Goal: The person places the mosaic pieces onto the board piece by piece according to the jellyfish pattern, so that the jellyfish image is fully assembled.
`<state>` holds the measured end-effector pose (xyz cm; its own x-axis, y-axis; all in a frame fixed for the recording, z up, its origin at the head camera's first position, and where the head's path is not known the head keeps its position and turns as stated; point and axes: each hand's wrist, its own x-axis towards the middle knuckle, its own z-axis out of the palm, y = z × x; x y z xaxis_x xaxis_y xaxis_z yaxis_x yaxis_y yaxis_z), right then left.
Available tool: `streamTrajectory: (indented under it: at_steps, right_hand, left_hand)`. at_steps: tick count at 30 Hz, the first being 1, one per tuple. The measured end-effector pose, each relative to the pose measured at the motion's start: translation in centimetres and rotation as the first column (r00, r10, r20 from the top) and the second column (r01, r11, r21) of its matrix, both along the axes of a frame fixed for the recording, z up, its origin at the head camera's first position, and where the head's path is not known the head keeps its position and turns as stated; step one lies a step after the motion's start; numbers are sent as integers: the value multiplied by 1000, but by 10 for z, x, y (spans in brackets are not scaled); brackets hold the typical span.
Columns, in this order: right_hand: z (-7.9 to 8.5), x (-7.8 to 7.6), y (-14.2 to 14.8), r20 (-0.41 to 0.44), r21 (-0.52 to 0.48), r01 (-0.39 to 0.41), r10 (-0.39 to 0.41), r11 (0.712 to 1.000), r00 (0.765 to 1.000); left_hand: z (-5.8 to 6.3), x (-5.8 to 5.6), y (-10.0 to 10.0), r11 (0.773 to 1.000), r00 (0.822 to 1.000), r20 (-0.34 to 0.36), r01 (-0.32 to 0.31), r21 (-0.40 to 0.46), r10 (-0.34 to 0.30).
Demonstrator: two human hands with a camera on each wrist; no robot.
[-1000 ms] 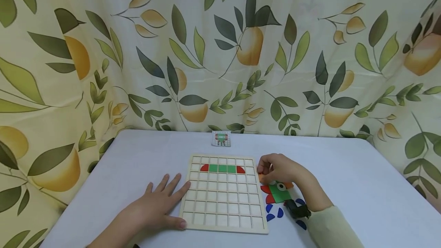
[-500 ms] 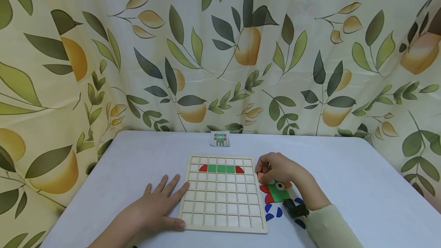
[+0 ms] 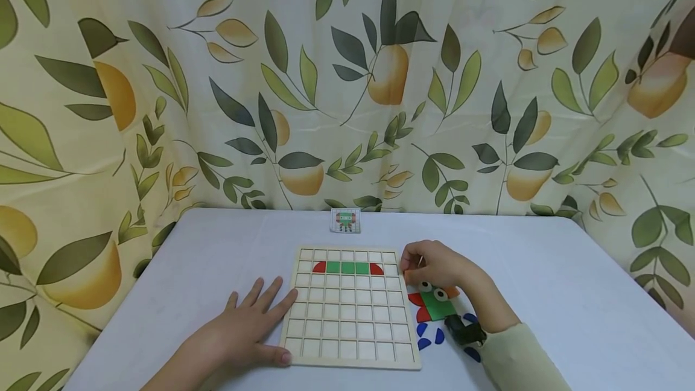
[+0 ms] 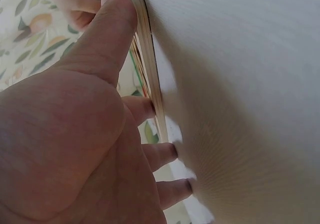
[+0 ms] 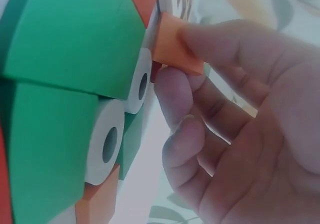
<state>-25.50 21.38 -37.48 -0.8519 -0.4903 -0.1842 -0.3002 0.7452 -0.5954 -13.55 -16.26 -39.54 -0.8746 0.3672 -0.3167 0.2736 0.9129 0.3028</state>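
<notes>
My left hand [image 3: 241, 324] lies spread on the table, its thumb and index finger touching the left edge of a wooden grid board [image 3: 353, 314]. In the left wrist view, the thumb [image 4: 112, 24] rests against the board's rim. Beside the board's right edge, my right hand [image 3: 437, 264] pinches an orange block [image 5: 172, 44] between thumb and fingers. A row of green squares [image 3: 349, 268] with a red quarter-round piece [image 3: 320, 267] at its left end and another at its right fills part of the board's second row.
Right of the board are green blocks [image 3: 437, 306], white ring-like eye pieces [image 3: 440, 294], red pieces [image 3: 422, 314], another orange piece [image 5: 97, 199] and several blue pieces [image 3: 439, 336]. A small picture card [image 3: 345, 220] lies at the table's back edge, before a patterned curtain [image 3: 347, 77].
My right hand has shifted slightly left and up with the orange block, uncovering more of the eye pieces. My left hand has stayed in place at the board.
</notes>
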Motion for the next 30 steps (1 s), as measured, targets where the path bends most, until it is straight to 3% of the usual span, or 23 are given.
streamTrajectory:
  at_steps: [12,30]
  right_hand:
    - [4,4,-3,-39,-31,19,-20,999,999]
    - [-2,0,-14,-31,-146,-51,47,988,998]
  left_hand:
    - [-2,1,0,1000,1000,6,11,6,-11]
    - [0,1,0,1000,1000,10,0,16,0]
